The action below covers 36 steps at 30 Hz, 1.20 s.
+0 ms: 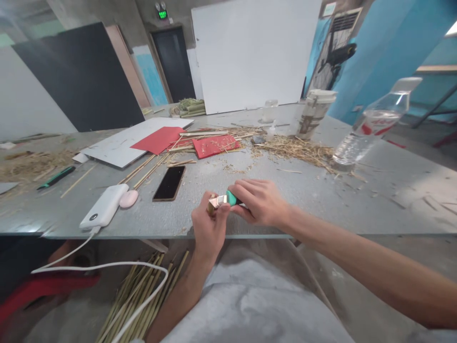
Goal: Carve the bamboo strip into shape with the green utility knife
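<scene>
Close to the table's front edge, my right hand (259, 200) is wrapped round a utility knife (231, 197) with a green and black handle. Its metal front end points left, toward my other hand. My left hand (210, 221) is closed, thumb against fingers, on a short tan piece of stalk (211, 207). The knife's metal end meets this piece between the two hands. Fingers hide most of the stalk piece and much of the handle. A black phone (169, 183) lies to the left of my hands.
A white power bank (104, 206) with a cable and a pink round object (129, 198) lie at left. Another cutter (56, 178) lies beyond. Red paper (216, 146), straw (298, 150), a cup (316, 113) and a tilted-looking water bottle (374, 125) stand farther back. Stalks (146, 290) are below the table.
</scene>
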Motion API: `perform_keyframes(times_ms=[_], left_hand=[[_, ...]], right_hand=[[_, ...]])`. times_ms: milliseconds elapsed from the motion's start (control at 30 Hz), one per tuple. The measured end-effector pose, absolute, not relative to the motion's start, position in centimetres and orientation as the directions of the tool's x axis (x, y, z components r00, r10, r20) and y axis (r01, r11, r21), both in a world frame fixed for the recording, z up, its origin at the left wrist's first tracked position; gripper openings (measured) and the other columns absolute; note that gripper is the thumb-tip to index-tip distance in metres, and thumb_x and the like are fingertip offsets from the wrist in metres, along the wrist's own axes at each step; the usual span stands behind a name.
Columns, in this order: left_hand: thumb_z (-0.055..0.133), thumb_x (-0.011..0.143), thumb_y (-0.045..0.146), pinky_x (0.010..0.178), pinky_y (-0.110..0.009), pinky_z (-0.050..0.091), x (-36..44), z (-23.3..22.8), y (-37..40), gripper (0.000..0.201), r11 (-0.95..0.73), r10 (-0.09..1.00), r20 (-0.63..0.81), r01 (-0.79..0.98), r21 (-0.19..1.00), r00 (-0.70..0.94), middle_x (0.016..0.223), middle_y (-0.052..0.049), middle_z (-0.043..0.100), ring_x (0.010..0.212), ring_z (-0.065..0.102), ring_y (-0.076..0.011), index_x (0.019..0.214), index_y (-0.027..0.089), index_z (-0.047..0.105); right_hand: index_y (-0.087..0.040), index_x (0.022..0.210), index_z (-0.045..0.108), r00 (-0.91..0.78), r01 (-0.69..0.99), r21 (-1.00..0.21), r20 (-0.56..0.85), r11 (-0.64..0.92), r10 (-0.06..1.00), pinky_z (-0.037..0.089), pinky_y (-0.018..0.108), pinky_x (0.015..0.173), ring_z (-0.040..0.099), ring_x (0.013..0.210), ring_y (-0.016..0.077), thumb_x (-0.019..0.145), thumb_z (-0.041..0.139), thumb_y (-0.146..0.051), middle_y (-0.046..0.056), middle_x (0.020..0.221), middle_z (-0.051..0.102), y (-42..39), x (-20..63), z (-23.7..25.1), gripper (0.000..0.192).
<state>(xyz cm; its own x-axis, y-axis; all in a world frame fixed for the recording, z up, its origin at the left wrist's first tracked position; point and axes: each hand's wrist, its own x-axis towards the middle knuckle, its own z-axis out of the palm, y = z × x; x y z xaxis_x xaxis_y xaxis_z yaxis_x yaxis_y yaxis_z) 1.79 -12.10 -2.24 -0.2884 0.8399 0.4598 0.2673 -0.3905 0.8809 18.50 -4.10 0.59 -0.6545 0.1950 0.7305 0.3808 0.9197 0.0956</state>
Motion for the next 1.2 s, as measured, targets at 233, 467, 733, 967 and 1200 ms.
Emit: perform_keyframes(times_ms=[233, 467, 733, 967, 1200], left_hand=[[0.057, 0.101, 0.072, 0.056, -0.027, 0.027, 1.7, -2.1, -12.0, 0.059, -0.402, 0.827, 0.488, 0.314, 0.860, -0.281, 0.060, 0.006, 0.037, 0.058, 0.033, -0.0120, 0.073, 0.021, 0.050], [0.059, 0.098, 0.074, 0.056, -0.027, 0.029, 1.7, -2.4, -11.8, 0.058, -0.424, 0.823, 0.506, 0.312, 0.850, -0.257, 0.063, 0.007, 0.032, 0.057, 0.032, -0.0116, 0.076, 0.022, 0.046], [0.066, 0.094, 0.072, 0.056, -0.025, 0.029, 1.4, -3.0, -11.7, 0.053, -0.450, 0.807, 0.528, 0.306, 0.839, -0.262, 0.068, 0.008, 0.035, 0.060, 0.032, -0.0114, 0.087, 0.022, 0.050], [0.068, 0.094, 0.068, 0.053, -0.024, 0.026, 1.8, -3.4, -11.8, 0.049, -0.466, 0.796, 0.548, 0.317, 0.826, -0.257, 0.068, 0.007, 0.033, 0.059, 0.030, -0.0111, 0.088, 0.023, 0.050], [0.068, 0.095, 0.067, 0.054, -0.024, 0.027, 1.7, -3.2, -11.7, 0.048, -0.484, 0.784, 0.569, 0.330, 0.811, -0.248, 0.069, 0.007, 0.034, 0.060, 0.031, -0.0110, 0.089, 0.023, 0.051]], right_hand=[[-0.019, 0.096, 0.064, -0.600, 0.451, 0.105, 0.771, 0.886, 0.213, 0.032, 0.032, 0.061, 0.050, 0.066, 0.0155, 0.115, 0.036, -0.055, 0.002, 0.077, 0.064, -4.2, 18.3, 0.6, 0.049], [-0.020, 0.101, 0.058, -0.511, 0.491, 0.000, 0.810, 0.871, 0.288, 0.030, 0.030, 0.058, 0.049, 0.064, 0.0142, 0.116, 0.037, -0.054, 0.001, 0.080, 0.065, -3.9, 18.9, 0.9, 0.042], [-0.021, 0.094, 0.058, -0.645, 0.318, 0.042, 0.742, 0.947, 0.184, 0.030, 0.030, 0.057, 0.047, 0.062, 0.0136, 0.115, 0.031, -0.060, -0.001, 0.074, 0.058, -3.8, 18.9, 1.1, 0.052], [-0.020, 0.095, 0.059, -0.666, 0.289, 0.053, 0.728, 0.956, 0.161, 0.031, 0.031, 0.058, 0.046, 0.063, 0.0146, 0.115, 0.031, -0.059, 0.000, 0.075, 0.058, -3.8, 18.9, 1.1, 0.053], [-0.019, 0.095, 0.060, -0.673, 0.286, 0.060, 0.723, 0.956, 0.156, 0.032, 0.031, 0.058, 0.045, 0.063, 0.0150, 0.115, 0.031, -0.058, 0.000, 0.076, 0.058, -3.8, 18.9, 1.1, 0.052]])
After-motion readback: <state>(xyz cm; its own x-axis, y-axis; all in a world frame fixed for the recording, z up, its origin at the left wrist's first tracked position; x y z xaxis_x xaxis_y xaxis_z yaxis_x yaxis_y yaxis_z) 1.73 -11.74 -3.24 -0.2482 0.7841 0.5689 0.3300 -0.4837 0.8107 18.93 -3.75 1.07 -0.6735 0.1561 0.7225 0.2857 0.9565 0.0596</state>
